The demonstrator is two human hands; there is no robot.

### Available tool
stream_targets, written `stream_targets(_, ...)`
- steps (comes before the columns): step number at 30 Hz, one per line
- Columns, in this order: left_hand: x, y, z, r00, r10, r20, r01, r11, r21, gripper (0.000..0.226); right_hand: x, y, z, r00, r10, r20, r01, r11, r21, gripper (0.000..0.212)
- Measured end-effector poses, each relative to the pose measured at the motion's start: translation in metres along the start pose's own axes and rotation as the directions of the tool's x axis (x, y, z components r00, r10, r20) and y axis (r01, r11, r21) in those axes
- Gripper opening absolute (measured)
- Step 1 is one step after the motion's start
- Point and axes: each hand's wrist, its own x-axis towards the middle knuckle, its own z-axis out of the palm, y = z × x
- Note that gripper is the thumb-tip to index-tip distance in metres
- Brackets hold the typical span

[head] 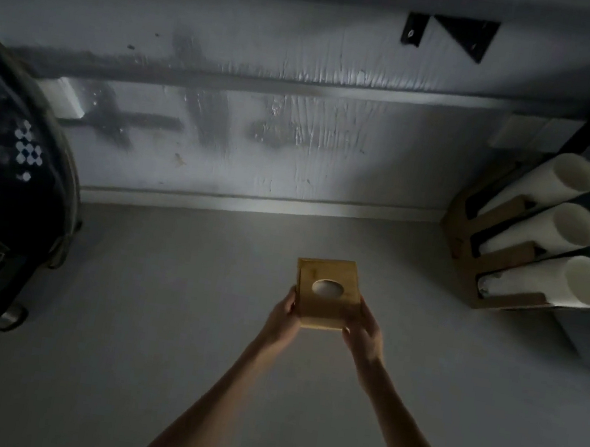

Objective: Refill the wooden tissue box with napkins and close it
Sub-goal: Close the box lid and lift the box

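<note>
A square wooden tissue box [325, 309] with an oval hole in its lid stands on the grey counter [161, 299], near the middle of the view. Something pale shows through the hole. My left hand [281, 320] grips the box's left side and my right hand [362, 329] grips its right side. Both arms reach forward from the bottom edge. The lid lies flat on the box. No loose napkins are in view.
A wooden holder with three stacks of white cups [534, 234] leans at the right. A dark rounded appliance [6, 190] fills the left side. A grey scuffed wall [262, 124] rises behind the counter, with a black bracket [460, 34] above.
</note>
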Motion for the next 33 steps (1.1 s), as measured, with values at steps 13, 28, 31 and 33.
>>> stream_targets(13,0.228,0.063,0.085,0.986,-0.091,-0.142,0.078,0.992,-0.095,0.054,0.235,0.001,-0.050,0.996,0.003,-0.086,0.001,0.999,0.053,0.032)
stream_targets(28,0.312,0.023,0.100,0.887,-0.135,-0.441,0.107,0.990,-0.087,0.037,0.314,0.053,-0.022,0.983,-0.094,-0.158,0.083,0.994,-0.074,0.040)
stream_targets(31,0.308,0.034,0.099,0.886,-0.181,-0.427,0.140,0.982,-0.126,0.036,0.313,0.049,-0.020,0.983,-0.082,-0.161,0.079,0.996,-0.029,0.042)
stream_targets(33,0.307,0.044,0.096,0.891,-0.250,-0.380,0.183,0.962,-0.202,0.038,0.313,0.046,-0.020,0.987,-0.058,-0.149,0.061,0.998,0.018,0.043)
